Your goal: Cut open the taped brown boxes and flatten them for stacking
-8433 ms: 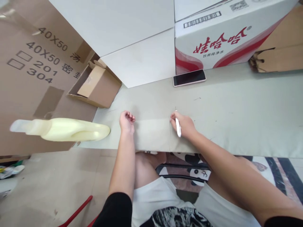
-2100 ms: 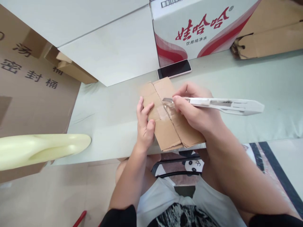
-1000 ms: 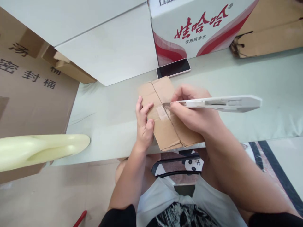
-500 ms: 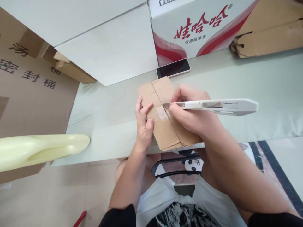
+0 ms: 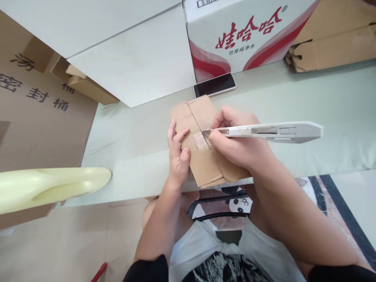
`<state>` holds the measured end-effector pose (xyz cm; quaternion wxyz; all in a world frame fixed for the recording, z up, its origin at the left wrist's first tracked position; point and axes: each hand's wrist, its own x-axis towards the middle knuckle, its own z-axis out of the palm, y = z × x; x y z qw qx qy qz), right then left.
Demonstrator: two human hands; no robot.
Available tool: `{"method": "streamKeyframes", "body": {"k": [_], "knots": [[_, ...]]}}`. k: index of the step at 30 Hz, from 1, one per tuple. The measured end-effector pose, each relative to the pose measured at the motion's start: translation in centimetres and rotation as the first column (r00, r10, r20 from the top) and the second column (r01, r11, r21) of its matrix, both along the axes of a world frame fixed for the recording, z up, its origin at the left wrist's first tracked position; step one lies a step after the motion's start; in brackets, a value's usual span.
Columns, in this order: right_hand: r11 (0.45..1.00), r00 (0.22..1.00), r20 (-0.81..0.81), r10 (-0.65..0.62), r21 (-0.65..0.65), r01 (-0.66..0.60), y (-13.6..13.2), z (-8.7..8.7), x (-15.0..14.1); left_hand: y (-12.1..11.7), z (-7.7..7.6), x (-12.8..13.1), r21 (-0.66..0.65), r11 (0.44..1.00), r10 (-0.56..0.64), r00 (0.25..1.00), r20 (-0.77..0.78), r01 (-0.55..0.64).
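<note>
A small brown cardboard box lies in front of me, a seam running along its top and a strip of clear tape across that seam. My left hand grips the box by its left side, thumb and a finger bent over the top face. Pinched in my right hand is a white utility knife, its handle pointing right. The knife's blade tip touches the seam just above the tape. Part of the box's right side is hidden beneath my right hand.
A phone lies behind the box, against a white carton with red lettering. More cardboard stands at the back right and left. A pale yellow curved object juts in from the left over the table.
Almost nothing differs. The knife's handle end has tilted slightly up and right, while the blade stays on the seam. The left hand keeps its hold on the box.
</note>
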<state>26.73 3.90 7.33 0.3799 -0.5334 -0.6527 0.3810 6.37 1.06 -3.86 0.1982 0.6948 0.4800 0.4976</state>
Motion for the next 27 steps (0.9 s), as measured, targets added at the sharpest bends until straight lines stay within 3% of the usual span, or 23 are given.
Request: {"method": "streamKeyframes", "body": {"k": [27], "knots": [[1.0,0.998,-0.054,0.013,0.001,-0.013,0.03,-0.13,0.1,0.11,-0.05,0.24,0.024,1.0,0.017,1.0,0.011,-0.017]]}}
